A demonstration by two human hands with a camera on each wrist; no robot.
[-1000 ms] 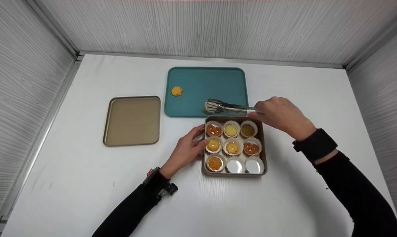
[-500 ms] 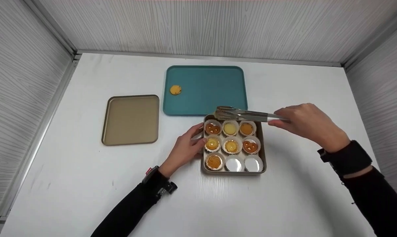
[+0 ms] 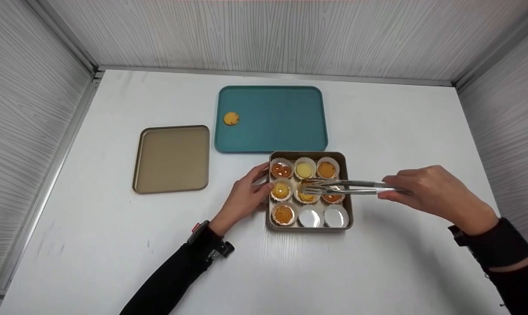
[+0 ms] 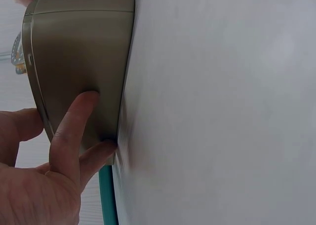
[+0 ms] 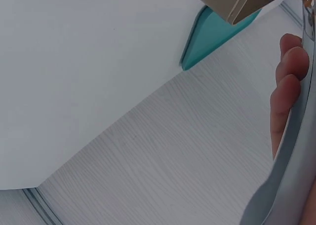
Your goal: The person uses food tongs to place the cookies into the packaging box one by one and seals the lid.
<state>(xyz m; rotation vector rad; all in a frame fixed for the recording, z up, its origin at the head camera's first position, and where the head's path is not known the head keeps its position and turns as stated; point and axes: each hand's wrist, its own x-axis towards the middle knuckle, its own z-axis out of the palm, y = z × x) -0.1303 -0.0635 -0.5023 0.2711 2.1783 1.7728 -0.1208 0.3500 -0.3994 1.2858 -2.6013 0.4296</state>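
Note:
My left hand (image 3: 244, 197) holds the left side of a bronze-coloured square tin (image 3: 307, 229). In the left wrist view, its thumb is at the rim and the other fingers press the outer wall. The tin holds white paper cups; most contain cookies, such as the swirled cookie (image 3: 283, 215), while two in the front row show bare, shiny bottoms. My right hand (image 3: 434, 192) grips metal tongs (image 3: 355, 187) over the middle row. A golden-brown piece (image 4: 20, 68) shows by the tongs' tips in the left wrist view; its contact with them is unclear.
Behind the tin lies a teal tray (image 3: 281, 118) with one round cookie (image 3: 231, 118) at its left. A flat bronze-coloured lid or tray (image 3: 172, 159) lies to the left. Grey wood-grain panels (image 3: 264, 39) enclose the white table.
The tongs have moved from the teal tray's front edge, past the tin's back row, to above its middle row. My right hand has shifted right and nearer. My left hand stays on the tin.

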